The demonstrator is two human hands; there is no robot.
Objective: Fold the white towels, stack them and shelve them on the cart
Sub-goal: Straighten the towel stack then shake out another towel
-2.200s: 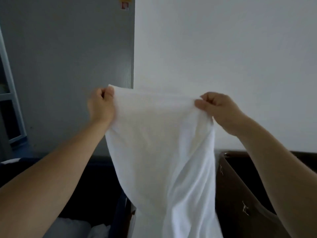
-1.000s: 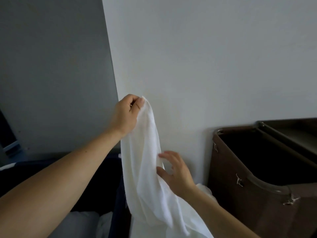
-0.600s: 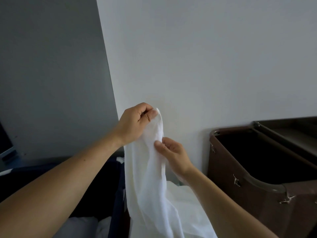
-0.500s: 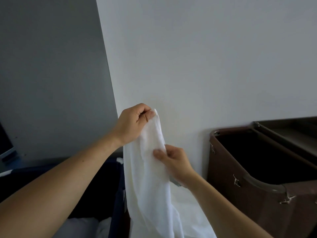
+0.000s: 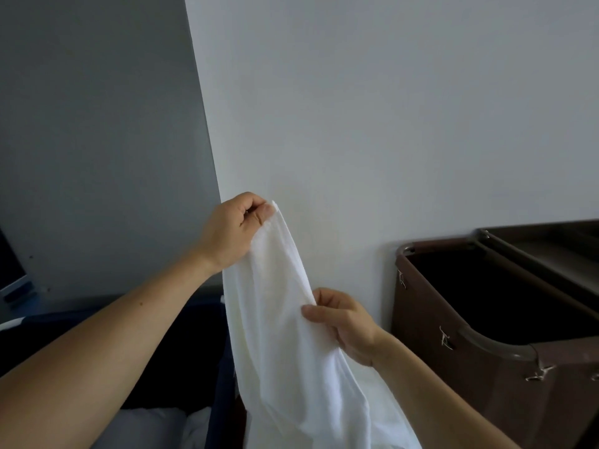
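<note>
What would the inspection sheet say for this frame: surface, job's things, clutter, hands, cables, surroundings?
Surface: nothing seen; no table in view.
Job's things: white towel hangs unfolded in the air, its lower end out of frame.
Clutter: white linen low in the dark blue bin, lower left.
Hands: left hand pinches the towel's top corner; right hand pinches its edge lower down.
Cables: nothing seen.
Surroundings: white wall, grey panel to the left, brown hamper with an open top to the right.
</note>
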